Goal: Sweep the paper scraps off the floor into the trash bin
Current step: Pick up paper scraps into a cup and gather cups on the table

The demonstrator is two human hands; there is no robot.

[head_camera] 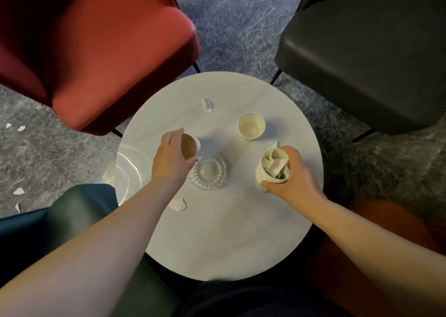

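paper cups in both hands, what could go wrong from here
The left hand holds a tilted paper cup just above the glass ashtray; it could knock it. The right hand grips a stack of cups stuffed with tissue, which could spill out.

There is one round white table [217,232]. Three paper cups [251,126] are on it. There is one glass dish [207,170] on the table, and one clear glass plate [130,167] at its left edge. Two paper bits [207,104] lie on the table. Four paper scraps [18,191] lie on the floor. There is one red chair [108,51] and one black chair [374,58]. Two hands [169,157] reach in.
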